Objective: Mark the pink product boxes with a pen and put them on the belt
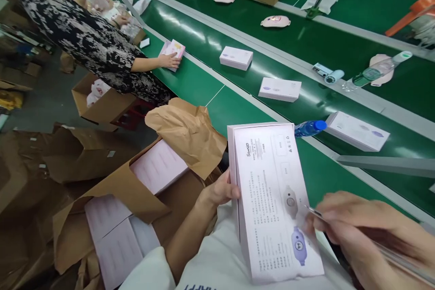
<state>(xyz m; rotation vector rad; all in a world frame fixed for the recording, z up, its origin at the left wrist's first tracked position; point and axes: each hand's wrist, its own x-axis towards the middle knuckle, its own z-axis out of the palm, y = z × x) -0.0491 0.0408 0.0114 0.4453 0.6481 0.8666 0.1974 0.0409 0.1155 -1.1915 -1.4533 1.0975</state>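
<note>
My left hand grips the left edge of a white and pale pink product box, held printed back up in front of me. My right hand is closed around a thin metal tool, possibly a pen or blade, whose tip touches the right side of the box near a printed picture of the product. A blue-capped water bottle lies just behind the box at the edge of the green conveyor belt.
An open brown carton at my left holds several more pale boxes. Three white boxes ride the belt, and pink devices ride the far belt. A person in a black-and-white patterned top handles a box upstream.
</note>
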